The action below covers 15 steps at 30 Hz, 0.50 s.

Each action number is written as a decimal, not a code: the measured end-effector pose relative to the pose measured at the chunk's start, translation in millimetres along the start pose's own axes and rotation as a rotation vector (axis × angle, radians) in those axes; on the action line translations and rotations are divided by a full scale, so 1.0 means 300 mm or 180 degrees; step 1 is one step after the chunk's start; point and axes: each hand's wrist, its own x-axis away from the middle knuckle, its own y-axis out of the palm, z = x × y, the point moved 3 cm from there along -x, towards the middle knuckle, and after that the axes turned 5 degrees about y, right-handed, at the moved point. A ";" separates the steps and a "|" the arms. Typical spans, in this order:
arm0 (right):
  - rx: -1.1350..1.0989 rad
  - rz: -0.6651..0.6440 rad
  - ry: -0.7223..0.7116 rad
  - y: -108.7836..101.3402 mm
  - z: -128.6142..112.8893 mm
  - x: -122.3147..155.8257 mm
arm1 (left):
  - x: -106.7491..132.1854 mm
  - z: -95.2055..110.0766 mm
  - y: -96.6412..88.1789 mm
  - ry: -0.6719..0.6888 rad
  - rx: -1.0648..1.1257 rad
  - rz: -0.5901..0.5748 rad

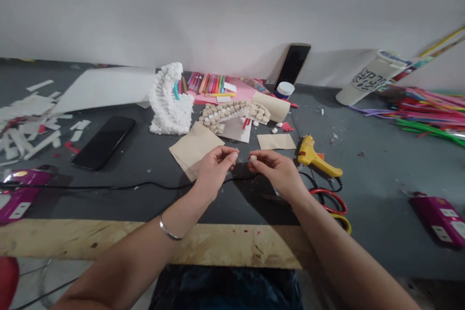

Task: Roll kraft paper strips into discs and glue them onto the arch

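Note:
Between the thumb and fingers of my right hand is a small beige paper roll. My left hand is pinched closed a short gap away, level with it; whatever its fingertips hold is too small to make out. Beige paper sheets lie just behind my left hand. Farther back, a curved craft piece is covered with similar beige rolls and sits partly over a white card. A smaller beige paper piece lies flat beyond my right hand. The yellow glue gun rests to its right.
Scissors with red and yellow handles lie partly under my right forearm. A black cable crosses the table. A white bumpy sculpture, a black phone, markers, a tumbler and pipe cleaners stand or lie around.

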 end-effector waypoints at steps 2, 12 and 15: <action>0.0782 0.0076 -0.0282 -0.014 -0.020 -0.006 | -0.008 0.002 -0.009 0.0124 0.0041 0.0104; 0.2792 0.0137 -0.1172 -0.007 -0.088 -0.060 | -0.004 0.019 -0.015 0.0305 0.0103 0.0141; 0.3247 0.0033 -0.1357 0.002 -0.082 -0.075 | -0.005 0.025 -0.019 0.0343 0.0125 0.0169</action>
